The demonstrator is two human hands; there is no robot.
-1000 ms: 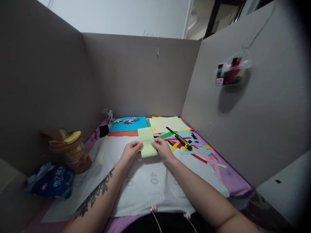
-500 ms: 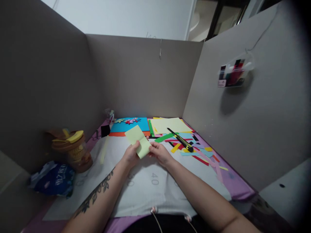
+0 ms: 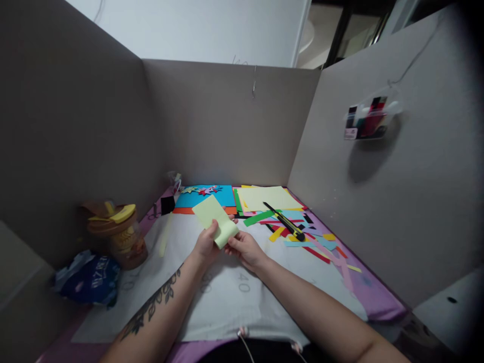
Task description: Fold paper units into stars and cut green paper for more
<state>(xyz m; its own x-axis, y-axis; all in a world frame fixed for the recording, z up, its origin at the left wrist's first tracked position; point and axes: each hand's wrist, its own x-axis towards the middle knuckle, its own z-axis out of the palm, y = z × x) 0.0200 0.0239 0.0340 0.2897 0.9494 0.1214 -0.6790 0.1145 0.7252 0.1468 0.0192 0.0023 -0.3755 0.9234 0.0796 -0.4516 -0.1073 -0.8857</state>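
Observation:
A pale green sheet of paper [image 3: 209,213] is held up above the table, its lower right end curled over into a loop. My left hand [image 3: 207,241] is closed on it, with the thumb pressed on the front and fingers behind. At the curled end, my right hand [image 3: 245,249] pinches the paper's lower edge between thumb and fingertips. Beyond the hands, several small paper stars [image 3: 206,190] lie on a blue sheet [image 3: 223,200]. A black and yellow utility knife [image 3: 284,222] rests on coloured paper strips to the right.
At the left stand a brown cup with a yellow lid [image 3: 124,237] and a blue packet [image 3: 91,280]. Pale yellow sheets [image 3: 268,198] lie at the back. Grey panels [image 3: 227,121] enclose the table, and a clear holder [image 3: 372,118] hangs on the right one.
The paper's lower right end has gone from nearly flat to curled under. My right hand has moved slightly down with that edge. The view has shifted a little.

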